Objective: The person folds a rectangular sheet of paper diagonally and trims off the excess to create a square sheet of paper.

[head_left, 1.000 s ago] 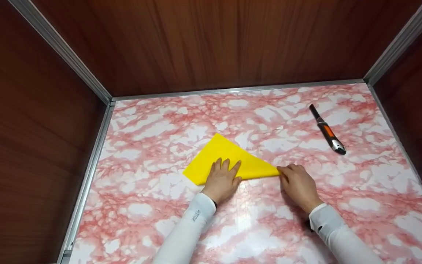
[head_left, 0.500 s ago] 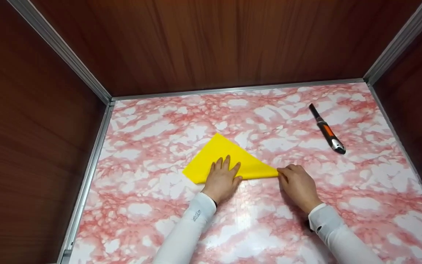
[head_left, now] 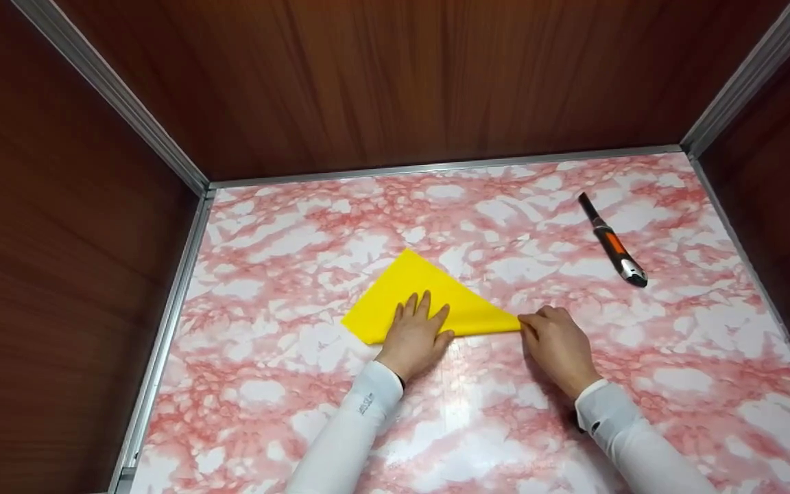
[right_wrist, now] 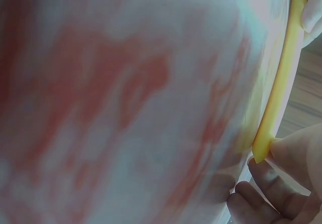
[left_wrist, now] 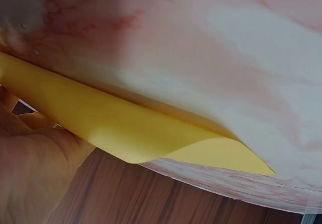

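Note:
A sheet of yellow paper (head_left: 412, 278) lies on the table, folded over along its near side. My left hand (head_left: 417, 336) rests flat on its lower middle with the fingers spread. At the sheet's right-hand point, my right hand (head_left: 559, 346) pinches the corner between thumb and fingertips. In the left wrist view the paper (left_wrist: 126, 128) has a rounded, rolled-over fold whose end stands a little off the table. The right wrist view has the folded edge (right_wrist: 276, 103) side-on, its tip between the thumb and fingers of my right hand (right_wrist: 287, 178).
A utility knife (head_left: 616, 247) with a black and orange handle lies to the right, beyond my right hand. Dark wood panels (head_left: 381, 82) with metal edging (head_left: 436, 168) wall the marbled pink-and-white table (head_left: 285, 226) at the back and both sides.
The paper's folded near edge and right corner have shifted very slightly. Both hands keep practically the same places and the knife stays put.

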Motion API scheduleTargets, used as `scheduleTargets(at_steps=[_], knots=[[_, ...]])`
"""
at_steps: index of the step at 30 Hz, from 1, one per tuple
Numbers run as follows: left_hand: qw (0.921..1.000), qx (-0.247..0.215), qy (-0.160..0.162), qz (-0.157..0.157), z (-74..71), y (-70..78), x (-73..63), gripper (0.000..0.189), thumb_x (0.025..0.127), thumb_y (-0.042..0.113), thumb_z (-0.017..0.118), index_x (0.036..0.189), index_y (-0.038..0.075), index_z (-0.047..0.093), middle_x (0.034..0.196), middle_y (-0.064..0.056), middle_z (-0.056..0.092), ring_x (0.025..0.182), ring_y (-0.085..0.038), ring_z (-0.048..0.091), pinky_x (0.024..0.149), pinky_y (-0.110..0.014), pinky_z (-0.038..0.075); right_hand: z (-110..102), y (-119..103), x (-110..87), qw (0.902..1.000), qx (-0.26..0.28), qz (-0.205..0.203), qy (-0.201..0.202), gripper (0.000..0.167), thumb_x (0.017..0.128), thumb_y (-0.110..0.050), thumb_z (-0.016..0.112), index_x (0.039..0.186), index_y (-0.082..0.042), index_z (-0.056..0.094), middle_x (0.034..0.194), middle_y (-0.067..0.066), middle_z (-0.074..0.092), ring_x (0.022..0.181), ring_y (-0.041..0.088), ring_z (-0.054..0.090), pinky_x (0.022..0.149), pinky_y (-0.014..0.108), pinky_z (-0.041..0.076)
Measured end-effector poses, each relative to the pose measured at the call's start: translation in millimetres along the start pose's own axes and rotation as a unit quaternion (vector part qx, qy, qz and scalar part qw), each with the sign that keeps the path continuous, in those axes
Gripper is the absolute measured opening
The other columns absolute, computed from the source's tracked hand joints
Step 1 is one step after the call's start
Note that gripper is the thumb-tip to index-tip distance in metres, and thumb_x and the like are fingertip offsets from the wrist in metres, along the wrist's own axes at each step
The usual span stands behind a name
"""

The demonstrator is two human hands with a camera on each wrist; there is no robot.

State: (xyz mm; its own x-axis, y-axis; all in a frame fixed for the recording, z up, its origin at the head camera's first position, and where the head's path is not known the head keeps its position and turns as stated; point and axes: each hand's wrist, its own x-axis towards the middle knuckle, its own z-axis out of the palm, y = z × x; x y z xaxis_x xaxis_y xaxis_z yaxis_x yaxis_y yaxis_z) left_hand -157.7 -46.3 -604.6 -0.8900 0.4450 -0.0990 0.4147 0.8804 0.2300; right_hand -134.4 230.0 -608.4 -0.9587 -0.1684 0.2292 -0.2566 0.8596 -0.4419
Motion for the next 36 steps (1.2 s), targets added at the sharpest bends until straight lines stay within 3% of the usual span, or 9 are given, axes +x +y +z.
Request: scheduleTargets(at_steps=[6, 21, 36], knots=[[0.9999, -0.01, 0.005, 0.011, -1.5, -1.6, -1.2, 0.056, 0.1, 0.053, 0.041, 0.148, 0.025, 0.044, 0.156, -0.017, 0.027, 0.142, -0.04, 0.021, 0.111, -0.057, 0.019, 0.9, 0.5, -1.2, 0.9999, 0.003, -0.01, 0.006, 0.019, 0.088, -0.017, 0.07, 0.104, -0.008, 0.077, 0.084, 0.0, 0.06, 0.08, 0.022, 0.054, 0.07, 0.041, 0.05], [0.9999, -0.011, -0.011, 0.002, 0.1, -1.8, -1.0, 0.056, 0.101, 0.054, 0.039, 0.15, 0.027, 0.039, 0.158, -0.015, 0.023, 0.144, -0.038, 0.017, 0.112, -0.056, 0.015, -1.5, -0.3, -3.1, 0.9997, 0.024, 0.0, -0.011, 0.024, 0.091, -0.018, 0.068, 0.109, -0.004, 0.074, 0.093, 0.005, 0.065, 0.089, 0.025, 0.056, 0.08, 0.045, 0.049], [0.9997, -0.02, -0.004, 0.015, 0.6, -3.4, -1.1, 0.056, 0.099, 0.054, 0.044, 0.148, 0.028, 0.043, 0.157, -0.014, 0.026, 0.143, -0.04, 0.019, 0.111, -0.059, 0.016, -0.8, 0.2, -1.3, 0.9995, 0.03, 0.0, 0.0, 0.011, 0.088, -0.012, 0.069, 0.094, -0.006, 0.074, 0.085, 0.004, 0.067, 0.082, 0.025, 0.056, 0.076, 0.043, 0.048]])
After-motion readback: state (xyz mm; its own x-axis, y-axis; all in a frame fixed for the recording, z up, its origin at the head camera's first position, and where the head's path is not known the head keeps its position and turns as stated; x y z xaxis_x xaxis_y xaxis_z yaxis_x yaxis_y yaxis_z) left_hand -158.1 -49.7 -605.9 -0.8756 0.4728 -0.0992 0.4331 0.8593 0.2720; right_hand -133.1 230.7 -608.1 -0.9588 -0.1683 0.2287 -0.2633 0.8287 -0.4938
